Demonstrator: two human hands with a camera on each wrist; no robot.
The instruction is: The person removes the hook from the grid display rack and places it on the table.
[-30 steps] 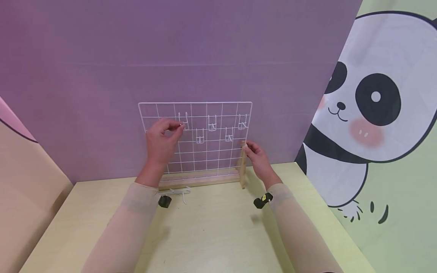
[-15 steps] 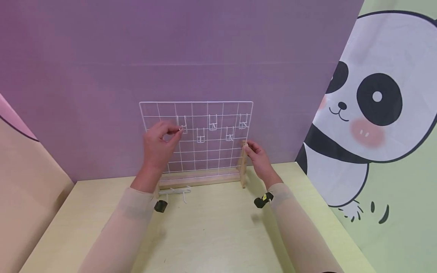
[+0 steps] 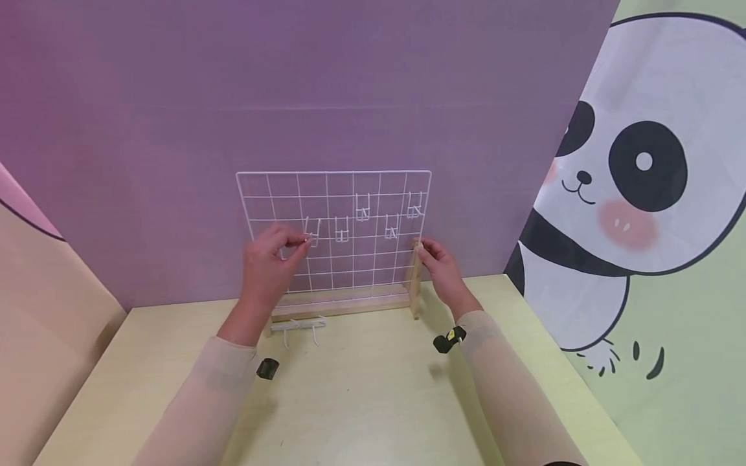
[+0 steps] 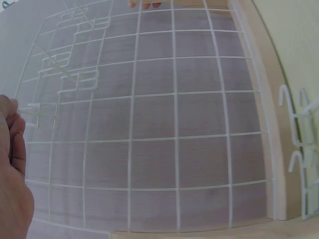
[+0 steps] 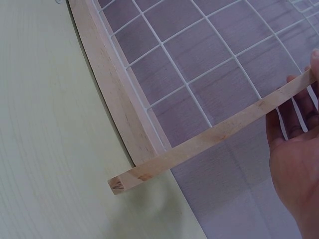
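A white wire grid panel (image 3: 332,172) stands upright in a pale wooden stand (image 3: 344,307). Between thumb and fingertips, my left hand (image 3: 268,266) pinches the prong of a white wire hook (image 3: 315,242). In the left wrist view this hook (image 4: 47,115) lies against the grid; whether its top is over a wire cannot be told. Several similar hooks hang to its right, among them an upper hook (image 3: 362,210) and a lower hook (image 3: 391,229). My right hand (image 3: 444,275) grips the stand's right post (image 5: 234,122) near its top, beside the grid's edge.
More white hooks (image 3: 300,325) lie on the pale wooden table (image 3: 373,388), in front of the stand's left end. A purple wall (image 3: 373,84) rises behind the grid. At the right, a wall bears a panda picture (image 3: 641,168).
My left hand has moved down with its hook, from the grid's upper row to about the level of the lower hooks. The right hand stays on the post.
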